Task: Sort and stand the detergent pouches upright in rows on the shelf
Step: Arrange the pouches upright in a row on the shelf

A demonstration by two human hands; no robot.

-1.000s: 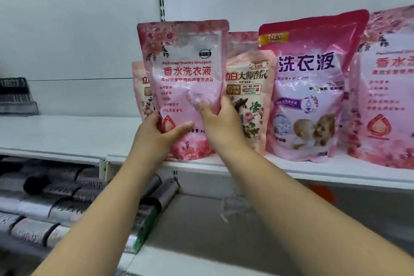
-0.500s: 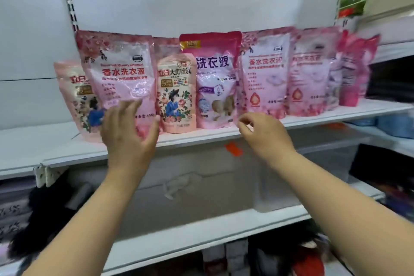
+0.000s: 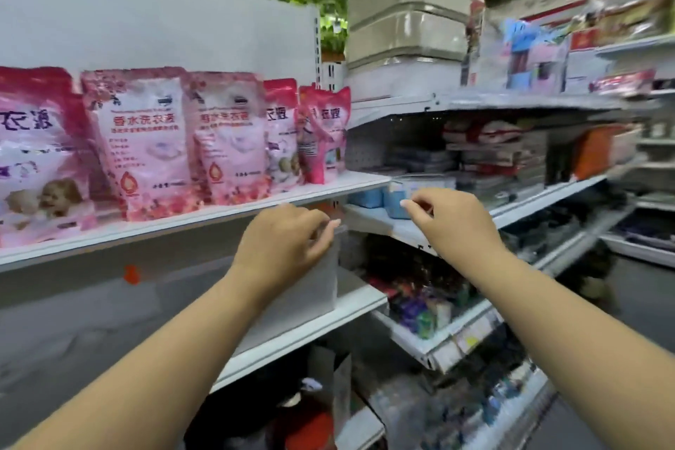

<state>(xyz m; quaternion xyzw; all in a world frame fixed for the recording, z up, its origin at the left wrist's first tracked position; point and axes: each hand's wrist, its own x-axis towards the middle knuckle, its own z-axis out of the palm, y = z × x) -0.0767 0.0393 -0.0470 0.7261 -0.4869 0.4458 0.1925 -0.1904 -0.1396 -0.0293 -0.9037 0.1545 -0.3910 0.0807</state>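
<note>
Detergent pouches [image 3: 144, 142] stand upright in a row on the white shelf [image 3: 226, 208], from the left frame edge to the shelf's right end. Leftmost pouch [image 3: 33, 157] cut off by the frame. Two narrow red pouches [image 3: 323, 133] at the right end sit close together, overlapping; print blurred, unreadable. Strip of bare shelf shows in front of the row and past the last pouch. Left hand [image 3: 285, 245] hangs below and just in front of the shelf edge, fingers loosely curled, holding nothing. Right hand [image 3: 451, 219] further right, beyond the shelf end, fingers [image 3: 414, 203] curled loosely, nothing in them. Both hands apart from the pouches. Neighbouring shelves [image 3: 511, 201] at right hold mixed goods, too smeared to identify.
</note>
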